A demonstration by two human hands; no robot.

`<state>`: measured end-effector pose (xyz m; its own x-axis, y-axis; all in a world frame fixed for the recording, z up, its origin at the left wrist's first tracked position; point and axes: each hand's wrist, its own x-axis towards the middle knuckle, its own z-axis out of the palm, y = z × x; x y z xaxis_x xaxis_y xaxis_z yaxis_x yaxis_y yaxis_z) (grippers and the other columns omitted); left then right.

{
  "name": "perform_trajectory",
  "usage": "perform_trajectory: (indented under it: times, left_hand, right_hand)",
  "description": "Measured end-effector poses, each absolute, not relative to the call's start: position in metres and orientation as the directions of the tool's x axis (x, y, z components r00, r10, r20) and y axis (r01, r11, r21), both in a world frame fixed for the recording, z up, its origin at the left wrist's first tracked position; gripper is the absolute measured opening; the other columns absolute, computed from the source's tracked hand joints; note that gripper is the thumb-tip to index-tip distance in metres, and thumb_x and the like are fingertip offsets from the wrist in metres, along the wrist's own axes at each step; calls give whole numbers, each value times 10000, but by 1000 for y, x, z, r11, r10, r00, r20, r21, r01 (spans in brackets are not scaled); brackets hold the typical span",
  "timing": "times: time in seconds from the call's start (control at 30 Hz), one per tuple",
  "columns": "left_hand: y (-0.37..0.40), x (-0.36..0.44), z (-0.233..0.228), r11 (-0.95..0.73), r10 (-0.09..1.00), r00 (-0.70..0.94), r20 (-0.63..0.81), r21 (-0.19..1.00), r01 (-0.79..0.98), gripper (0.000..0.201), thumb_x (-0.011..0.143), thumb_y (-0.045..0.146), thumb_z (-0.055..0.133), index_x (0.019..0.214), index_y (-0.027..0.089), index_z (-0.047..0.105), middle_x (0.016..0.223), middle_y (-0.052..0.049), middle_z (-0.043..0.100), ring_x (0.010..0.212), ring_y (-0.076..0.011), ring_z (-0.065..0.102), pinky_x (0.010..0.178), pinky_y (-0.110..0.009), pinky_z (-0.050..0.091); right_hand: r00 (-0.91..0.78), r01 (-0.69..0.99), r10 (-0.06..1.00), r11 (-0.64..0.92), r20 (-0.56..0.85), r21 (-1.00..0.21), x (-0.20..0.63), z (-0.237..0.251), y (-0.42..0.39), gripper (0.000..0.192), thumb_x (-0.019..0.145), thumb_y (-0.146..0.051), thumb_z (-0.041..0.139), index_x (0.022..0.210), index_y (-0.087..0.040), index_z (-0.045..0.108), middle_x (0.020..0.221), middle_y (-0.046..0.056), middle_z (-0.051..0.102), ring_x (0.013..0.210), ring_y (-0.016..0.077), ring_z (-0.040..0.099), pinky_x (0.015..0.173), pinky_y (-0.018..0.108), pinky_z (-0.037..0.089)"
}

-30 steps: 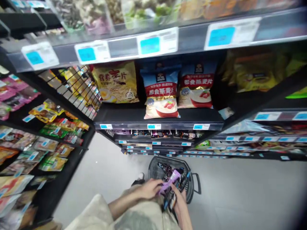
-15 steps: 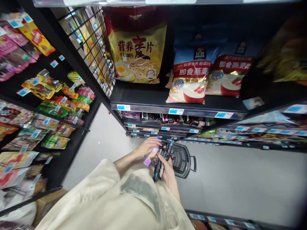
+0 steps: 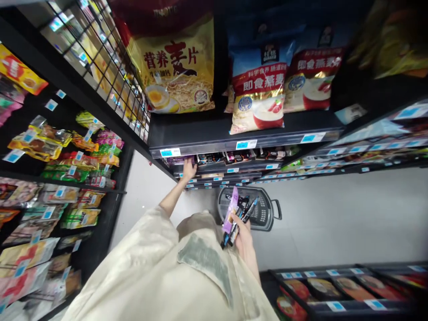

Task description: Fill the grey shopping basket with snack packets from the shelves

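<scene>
Shelving: black metal store shelves [image 3: 234,129] rise on three sides of the aisle, each front edge carrying blue-and-white price tags that face the shopper
Floor: pale grey floor [image 3: 334,214] runs between the racks, the only bare ground for setting anything down
Cereal bags: a large yellow bag of oat flakes [image 3: 177,67] and red-and-blue bags of instant oats [image 3: 259,89] stand upright on the upper shelf, printed faces outward so they can be read
Basket: a dark grey plastic shopping basket [image 3: 264,214] sits on the floor just below the shelves, handle folded down, within easy reach of both arms
Low shelf: a row of small dark snack packets [image 3: 234,157] stands packed on the shelf under the oats
Left hand: the left hand [image 3: 189,169] stretches forward on a straight arm to the low shelf's left end, fingers against purple packets [image 3: 177,159] there; whether they have closed cannot be told
Right hand: the right hand [image 3: 242,229] is clenched round a fanned bunch of slim dark bars and one purple wrapper [image 3: 232,209], held above the basket, leaving the other arm free
</scene>
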<state>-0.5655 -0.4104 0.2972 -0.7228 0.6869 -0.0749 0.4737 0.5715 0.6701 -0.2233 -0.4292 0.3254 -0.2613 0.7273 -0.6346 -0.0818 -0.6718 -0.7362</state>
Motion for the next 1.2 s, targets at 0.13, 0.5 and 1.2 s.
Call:
perform_trajectory:
  times: [0.13, 0.5, 1.2]
  left_hand:
    - [-393, -619, 266, 698, 641, -743, -193, 549, 460, 332, 963, 101, 531, 1259, 52, 673, 1302, -247, 693, 1250, -321, 633, 1126, -414, 436]
    - [-422, -603, 235, 628, 765, -620, -174, 418, 657, 283, 971, 91, 494, 1062, 101, 761, 1133, -158, 737, 1059, -236, 660, 1046, -343, 481]
    - [-420, -652, 253, 595, 796, -558, -234, 128, 794, 530, 1087, 465, 347, 1470, 248, 641, 1480, -189, 620, 1453, -429, 463, 1221, -645, 256]
  right_hand:
    - [-114, -201, 712, -699, -693, -686, -203, 326, -438, 657, 486, -306, 951, 1093, -250, 705, 831, -38, 748, 689, 167, 705, 645, 261, 599]
    - [-1, -346, 706, -665, -708, -662, -201, 325, -442, 587, 443, -270, 970, 964, -232, 703, 857, -26, 757, 674, 150, 694, 626, 259, 613]
    - [16, -402, 752, -599, -659, -693, -197, 332, -450, 518, 506, -245, 976, 949, -223, 708, 841, -7, 742, 629, 141, 666, 577, 253, 589]
